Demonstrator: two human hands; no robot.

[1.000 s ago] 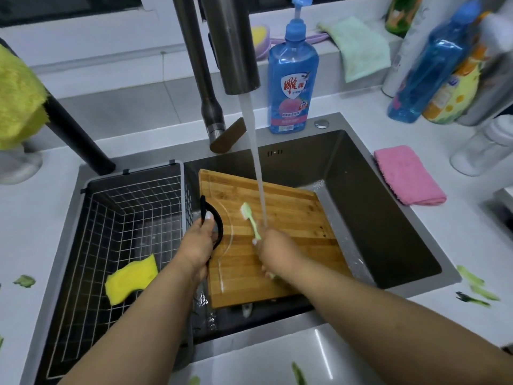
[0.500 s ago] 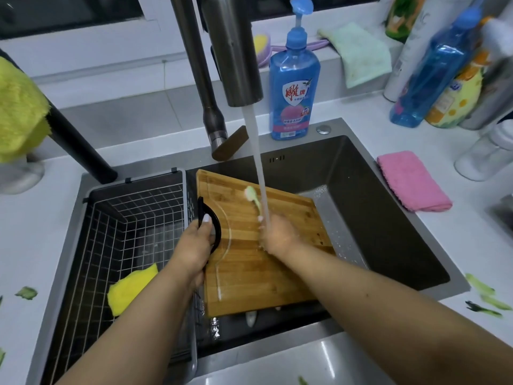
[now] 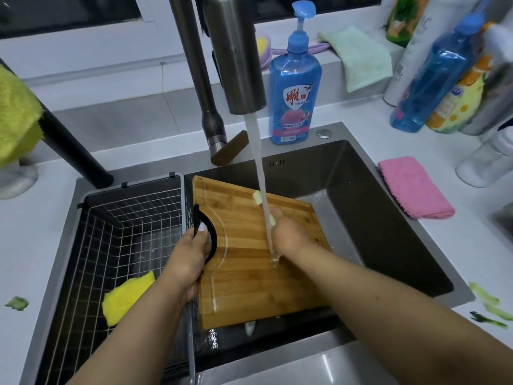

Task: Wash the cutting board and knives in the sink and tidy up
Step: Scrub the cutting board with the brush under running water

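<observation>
Right hand (image 3: 288,236) is curled around a pale green brush (image 3: 258,198), bristles on the cutting board (image 3: 249,279) under the tap stream (image 3: 259,173). Left hand (image 3: 191,257) grips the board's black handle (image 3: 212,237), tilting it over the sink (image 3: 388,218). The brush handle's mostly hidden, and something pale pokes out under the board, can't tell what.

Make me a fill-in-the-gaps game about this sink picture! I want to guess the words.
1. The left hand holds the black ____ of the cutting board.
2. The right hand scrubs the board with a green ____.
3. The yellow sponge lies in the wire ____.
4. The folded cloth right of the sink is ____.

Missing words: handle; brush; basket; pink
</observation>
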